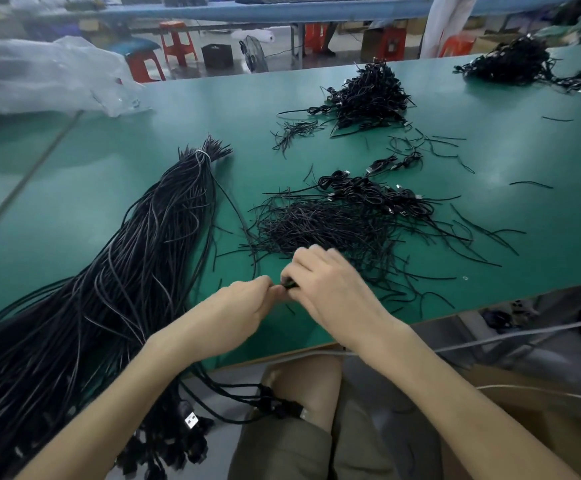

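Your left hand and right hand meet fingertip to fingertip, both pinching 1 short black strand that lies between them, roughly along 9 to 3 o'clock and mostly hidden. The loose tie pile sits at 12 o'clock, nearer your right hand. The long cable bundle lies at 9 on the green table.

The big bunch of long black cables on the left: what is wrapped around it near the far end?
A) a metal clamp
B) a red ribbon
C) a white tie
C: a white tie circles the big bunch of cables just below its far tips.
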A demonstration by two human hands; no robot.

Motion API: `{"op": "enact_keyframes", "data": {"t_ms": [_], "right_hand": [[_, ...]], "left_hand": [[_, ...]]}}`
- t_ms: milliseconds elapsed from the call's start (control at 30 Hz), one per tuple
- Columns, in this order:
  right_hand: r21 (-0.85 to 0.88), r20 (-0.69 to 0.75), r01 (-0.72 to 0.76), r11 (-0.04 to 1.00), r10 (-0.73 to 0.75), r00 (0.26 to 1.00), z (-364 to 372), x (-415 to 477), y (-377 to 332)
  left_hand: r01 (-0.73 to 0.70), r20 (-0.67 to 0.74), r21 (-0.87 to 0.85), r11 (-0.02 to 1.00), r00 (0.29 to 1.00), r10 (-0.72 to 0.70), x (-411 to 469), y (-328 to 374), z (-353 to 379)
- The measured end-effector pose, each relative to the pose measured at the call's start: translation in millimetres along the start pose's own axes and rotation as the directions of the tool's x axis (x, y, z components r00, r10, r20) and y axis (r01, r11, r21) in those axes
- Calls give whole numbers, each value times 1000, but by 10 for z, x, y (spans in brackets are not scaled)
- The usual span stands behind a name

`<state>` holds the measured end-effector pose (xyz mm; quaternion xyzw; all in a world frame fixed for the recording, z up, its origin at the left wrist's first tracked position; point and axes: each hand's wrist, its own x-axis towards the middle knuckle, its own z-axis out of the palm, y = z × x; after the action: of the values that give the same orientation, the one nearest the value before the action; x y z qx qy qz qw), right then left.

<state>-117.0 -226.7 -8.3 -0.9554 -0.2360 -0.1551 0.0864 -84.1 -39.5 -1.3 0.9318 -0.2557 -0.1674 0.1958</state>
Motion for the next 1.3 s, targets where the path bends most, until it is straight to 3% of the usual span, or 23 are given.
{"op": "enact_keyframes", "data": {"t_ms": [67,167,267,333,400,600,833,933,1000,1067,1167,1300], "right_hand": [[-112,-114,-128,985,115,987,-7,70,93],[51,-267,-403,914,401,876,-11,168,304],[301,-154,-610,733,669,727,65,259,529],[245,-19,-669,702,693,721,158,315,609],[191,26,-674,713,683,730,231,352,645],[144,-66,-631,762,644,762,208,346,664],[193,-138,-688,699,714,687,52,136,703],[407,-165,-667,624,769,618,-74,38,655],[616,-151,-574,539,796,586,-170,-1,520],[778,-112,-437,452,784,610,-234,-44,298],[823,-79,-368,433,728,681,-153,-100,-28],[852,19,-406,332,754,657,28,-116,-172]], "left_hand": [[64,-118,-55,996,991,-70,38,-20,27],[124,-208,-315,941,958,-196,94,-89,21],[177,-158,-634,753,923,-350,119,-98,104],[170,-155,-678,715,918,-365,124,-67,185],[138,-193,-676,723,915,-355,123,-44,220],[124,-176,-735,667,915,-364,120,-97,212],[135,-118,-773,620,929,-350,103,-42,206],[138,-60,-826,546,943,-328,82,43,189],[140,-32,-852,505,948,-316,85,94,175],[126,-21,-869,478,957,-290,109,150,165],[87,-27,-891,445,969,-244,148,219,160],[61,-24,-878,474,985,-170,150,278,186]]}}
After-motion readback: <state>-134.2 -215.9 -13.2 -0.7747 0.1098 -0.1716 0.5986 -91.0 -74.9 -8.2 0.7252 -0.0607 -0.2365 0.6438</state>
